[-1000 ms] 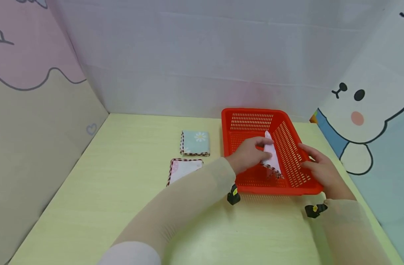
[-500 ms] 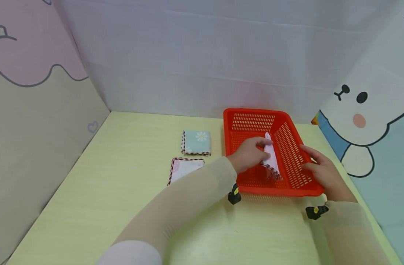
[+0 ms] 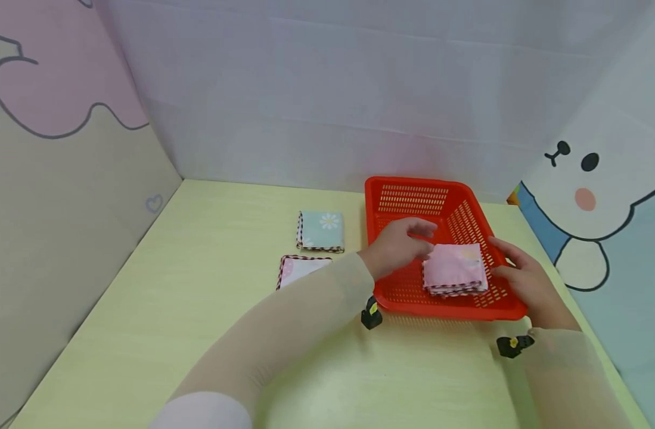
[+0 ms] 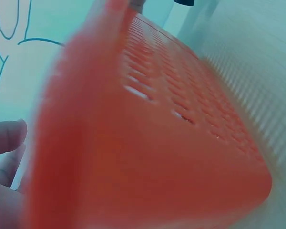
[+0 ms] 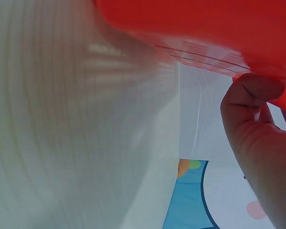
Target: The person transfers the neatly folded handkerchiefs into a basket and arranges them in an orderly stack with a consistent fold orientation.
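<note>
A folded pink handkerchief [image 3: 455, 266] with dark checked trim lies against the right side inside a red plastic basket [image 3: 440, 309]. Its front edge shows several layers; whether it is one cloth or a stack I cannot tell. Over the basket's left part, my left hand [image 3: 396, 245] has its fingers extended and loose, their tips close to the handkerchief's left edge, holding nothing. My right hand [image 3: 530, 285] grips the basket's right rim. In the right wrist view the thumb [image 5: 257, 90] presses the outer wall below the rim.
Left of the basket, a folded mint handkerchief [image 3: 320, 231] with a daisy lies on the pale yellow table [image 3: 225, 238]. A white-and-pink handkerchief [image 3: 300, 269] lies in front of it, partly hidden by the left sleeve. A pale wall [image 3: 306, 89] stands behind.
My left hand has let go of the pink handkerchief, which was held on edge and now lies flatter in the basket. The hand has drawn slightly left. The right hand keeps its hold.
</note>
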`<state>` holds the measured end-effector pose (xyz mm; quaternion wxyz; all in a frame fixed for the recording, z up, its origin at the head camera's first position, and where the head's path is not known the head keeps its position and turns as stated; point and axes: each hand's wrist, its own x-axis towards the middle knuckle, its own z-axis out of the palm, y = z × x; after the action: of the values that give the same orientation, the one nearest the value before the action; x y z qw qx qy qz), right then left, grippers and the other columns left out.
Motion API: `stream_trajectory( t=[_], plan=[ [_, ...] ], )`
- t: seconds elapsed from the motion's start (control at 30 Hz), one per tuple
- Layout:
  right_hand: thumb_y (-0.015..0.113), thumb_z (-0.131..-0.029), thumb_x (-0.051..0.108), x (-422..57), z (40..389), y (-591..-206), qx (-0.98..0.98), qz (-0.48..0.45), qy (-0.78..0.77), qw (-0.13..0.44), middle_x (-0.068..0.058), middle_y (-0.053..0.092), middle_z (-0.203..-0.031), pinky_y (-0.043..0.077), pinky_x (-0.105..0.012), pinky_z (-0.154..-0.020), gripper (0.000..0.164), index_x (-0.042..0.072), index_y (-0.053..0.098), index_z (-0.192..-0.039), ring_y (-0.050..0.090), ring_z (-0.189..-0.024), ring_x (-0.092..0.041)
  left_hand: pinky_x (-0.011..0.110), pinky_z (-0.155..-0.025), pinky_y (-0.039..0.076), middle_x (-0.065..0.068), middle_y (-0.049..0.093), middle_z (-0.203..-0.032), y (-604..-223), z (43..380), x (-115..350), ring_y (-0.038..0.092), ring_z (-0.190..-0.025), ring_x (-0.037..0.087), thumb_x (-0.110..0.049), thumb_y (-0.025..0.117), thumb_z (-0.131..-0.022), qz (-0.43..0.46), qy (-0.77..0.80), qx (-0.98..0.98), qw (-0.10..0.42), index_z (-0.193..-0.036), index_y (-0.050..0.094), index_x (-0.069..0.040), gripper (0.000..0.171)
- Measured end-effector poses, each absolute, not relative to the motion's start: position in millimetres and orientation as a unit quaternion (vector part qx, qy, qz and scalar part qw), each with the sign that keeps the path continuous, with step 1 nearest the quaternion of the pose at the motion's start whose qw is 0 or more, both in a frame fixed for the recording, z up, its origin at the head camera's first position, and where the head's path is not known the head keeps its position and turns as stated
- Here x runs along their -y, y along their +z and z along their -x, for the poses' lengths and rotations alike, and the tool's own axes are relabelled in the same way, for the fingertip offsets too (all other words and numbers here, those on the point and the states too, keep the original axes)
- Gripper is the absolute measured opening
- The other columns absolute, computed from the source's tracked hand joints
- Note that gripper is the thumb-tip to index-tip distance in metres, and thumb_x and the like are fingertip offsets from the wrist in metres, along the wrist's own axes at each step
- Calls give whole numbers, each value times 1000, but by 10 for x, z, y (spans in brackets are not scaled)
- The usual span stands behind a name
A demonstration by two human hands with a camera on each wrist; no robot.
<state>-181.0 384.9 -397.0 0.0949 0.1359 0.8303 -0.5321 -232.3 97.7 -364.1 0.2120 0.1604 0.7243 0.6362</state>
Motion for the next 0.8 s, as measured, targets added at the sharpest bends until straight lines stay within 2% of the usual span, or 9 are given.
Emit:
stream_trajectory(
  t=[0.27,0.47,0.8],
  plan=[
    [50,-106,15,-3841,1811,-3981,-826,-133,-541,91,-25,19,-165,60,-40,-85,70,30,17,-166,49,-125,-38,30,-85,59,-7,66,-120,-3538,2339,-787,71,-93,13,-12,73,-97,-161,659,-705,206,-131,67,-25,38],
    [50,-107,16,-3836,1809,-3994,-819,-137,-550,90,-23,18,-166,59,-41,-86,69,33,18,-165,47,-128,-38,31,-86,59,-7,67,-115,-3507,2362,-632,73,-95,17,-9,74,-96,-147,691,-679,201,-129,69,-22,36],
    [52,-106,19,-3857,1804,-3991,-823,-138,-544,90,-22,18,-166,59,-41,-87,70,38,18,-165,47,-127,-36,39,-94,57,-6,67,-121,-3596,2362,-419,71,-100,19,-9,72,-97,-156,710,-660,192,-127,68,-19,32]
  ],
)
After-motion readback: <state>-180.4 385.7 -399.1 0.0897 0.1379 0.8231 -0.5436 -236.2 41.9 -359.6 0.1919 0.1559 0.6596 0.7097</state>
